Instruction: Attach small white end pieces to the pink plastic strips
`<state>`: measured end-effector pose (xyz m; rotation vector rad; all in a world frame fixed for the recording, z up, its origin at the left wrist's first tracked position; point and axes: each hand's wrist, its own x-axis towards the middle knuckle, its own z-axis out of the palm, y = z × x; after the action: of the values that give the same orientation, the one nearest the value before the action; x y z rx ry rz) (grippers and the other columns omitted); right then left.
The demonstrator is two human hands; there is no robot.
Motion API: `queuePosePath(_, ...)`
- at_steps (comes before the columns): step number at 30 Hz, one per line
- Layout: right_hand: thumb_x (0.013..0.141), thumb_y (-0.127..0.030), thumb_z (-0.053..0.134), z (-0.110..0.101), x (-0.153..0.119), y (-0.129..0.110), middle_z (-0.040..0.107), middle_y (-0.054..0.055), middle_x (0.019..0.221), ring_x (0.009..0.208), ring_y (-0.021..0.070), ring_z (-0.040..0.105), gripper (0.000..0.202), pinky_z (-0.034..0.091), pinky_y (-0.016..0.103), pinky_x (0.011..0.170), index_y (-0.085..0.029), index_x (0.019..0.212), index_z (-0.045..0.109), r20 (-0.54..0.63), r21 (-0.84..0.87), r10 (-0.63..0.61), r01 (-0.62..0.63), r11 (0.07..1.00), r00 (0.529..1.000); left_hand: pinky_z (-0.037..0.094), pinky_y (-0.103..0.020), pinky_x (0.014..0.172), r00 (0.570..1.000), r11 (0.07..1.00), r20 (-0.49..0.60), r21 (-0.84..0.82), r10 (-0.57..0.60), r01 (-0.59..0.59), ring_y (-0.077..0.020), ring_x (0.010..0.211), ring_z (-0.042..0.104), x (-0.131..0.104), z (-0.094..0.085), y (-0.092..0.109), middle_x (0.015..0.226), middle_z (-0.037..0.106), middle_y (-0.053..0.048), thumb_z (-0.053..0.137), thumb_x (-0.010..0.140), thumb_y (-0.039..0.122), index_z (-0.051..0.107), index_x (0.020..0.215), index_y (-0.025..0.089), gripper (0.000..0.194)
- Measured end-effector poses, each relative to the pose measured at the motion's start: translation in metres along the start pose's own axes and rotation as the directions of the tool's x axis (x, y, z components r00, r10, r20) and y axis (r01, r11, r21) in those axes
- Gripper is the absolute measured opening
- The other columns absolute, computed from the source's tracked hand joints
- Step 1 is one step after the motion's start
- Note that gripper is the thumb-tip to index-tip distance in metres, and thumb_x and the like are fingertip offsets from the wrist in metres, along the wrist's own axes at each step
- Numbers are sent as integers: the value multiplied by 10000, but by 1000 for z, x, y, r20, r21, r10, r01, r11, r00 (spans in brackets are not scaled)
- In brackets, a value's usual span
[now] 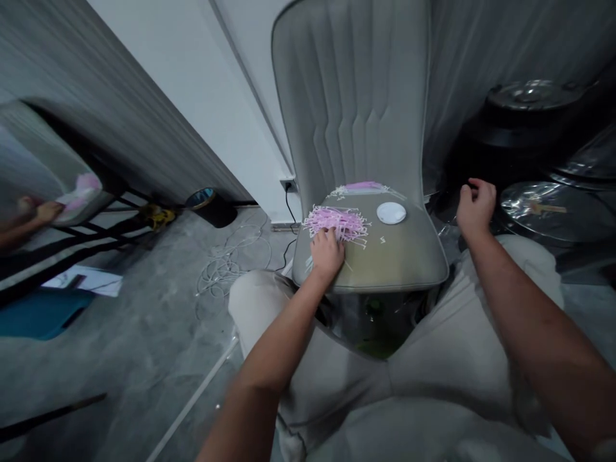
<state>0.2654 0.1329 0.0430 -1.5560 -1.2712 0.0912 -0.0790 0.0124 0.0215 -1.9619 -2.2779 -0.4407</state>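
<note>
Pile of pink sticks with white ends [332, 217] sits on the left half of the chair seat [409, 260], and we read the step in hand as sorting or picking at it. Left hand [328, 251] is on the near edge of the pile, fingers bent down among the sticks; we can't tell whether it has hold of any, as the fingertips are hidden. Right hand [476, 204] hangs in the air right of the chair, half open, fingers loosely curled, nothing visible in it. We judge the next move calls for a light fingertip pinch, since the sticks lie crossed and could drag each other along.

Surface: grey padded seat, slightly shiny. Flatter bundle of similar sticks [364, 187] at the far side by the backrest [356, 96]; white round disc [391, 213] right of the pile, well apart from it; small white bit [383, 240] nearer than the disc.

Room: dim, grey floor. Left of the chair we get a tangled pale cable [224, 264], a dark bin [214, 208] and a wall socket [287, 185] with a black plug. Far left, a co-worker's hand [49, 211] at another chair [48, 163] with pink items, too blurred to name. Right, dark round objects, partly plastic-wrapped [534, 212].
</note>
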Motion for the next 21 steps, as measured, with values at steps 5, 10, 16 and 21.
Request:
queuePosePath(5,941,-259,443,-1,13,35,516,270,1303,1228,249,489,378,322,392,1088,-63,1243,555,-28,-59,278,-279,958,960,430,-445,926,1000,1000,-11,21,3,-2,-343,1146,540,5,-1,-7,1249,566,-185,481,897,246,568,1265,156,388)
queuePosePath(10,954,-334,439,8,4,39,407,256,1448,1374,278,391,499,266,439,1152,-60,1370,461,98,-94,360,-351,932,928,415,-412,983,1000,999,-6,-32,29,-29,-306,1176,547,10,0,-12,1253,584,-160,490,916,286,595,1230,164,353)
queuePosePath(16,890,-530,542,39,-35,30,162,193,1620,1488,344,186,770,192,497,1188,-183,1528,284,370,-115,364,-347,931,855,384,-328,1080,997,985,-65,-166,-52,40,-224,1253,522,17,-3,-26,1304,577,-128,431,972,385,540,1307,169,413)
queuePosePath(21,889,-514,592,58,-48,34,247,218,1583,1444,337,294,772,267,502,1172,-155,1512,309,520,-107,397,-404,909,756,457,-430,1030,957,933,-44,-238,-288,270,-234,1174,572,42,-8,-65,1256,593,-134,441,991,386,560,1258,155,373)
